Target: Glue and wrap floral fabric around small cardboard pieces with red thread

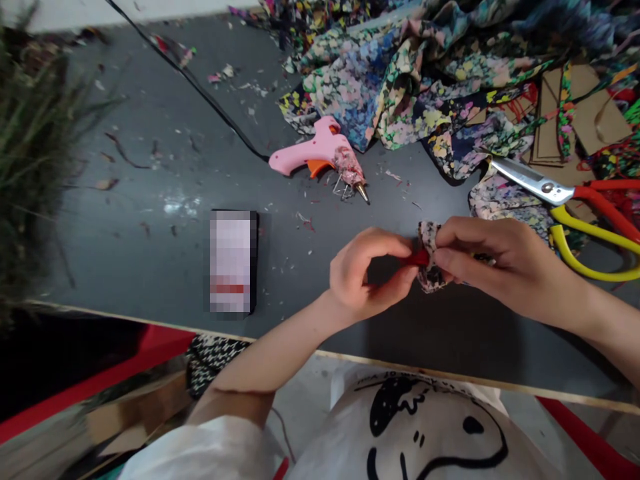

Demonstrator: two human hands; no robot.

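My left hand (350, 270) pinches a small red piece (421, 258) between thumb and forefinger; its kind is partly hidden by the fingertips. My right hand (500, 263) grips a small folded piece of floral fabric (430, 280), pale with dark spots, which sits against the red piece. Both hands meet just above the table near its front edge. Beyond them lies a pink glue gun (303, 153) with an orange trigger, its metal nozzle pointing toward my hands. Scissors (555, 190) with red and yellow handles lie beside my right hand, their blades on floral cloth.
Crumpled floral fabric (350, 87) covers the back right, with cardboard pieces (550, 127) among it. A phone (230, 260) lies left of my hands. A black cord (200, 97) runs from the glue gun to the back. Dry grass stalks (35, 133) stand at far left; scraps litter the grey table (150, 253).
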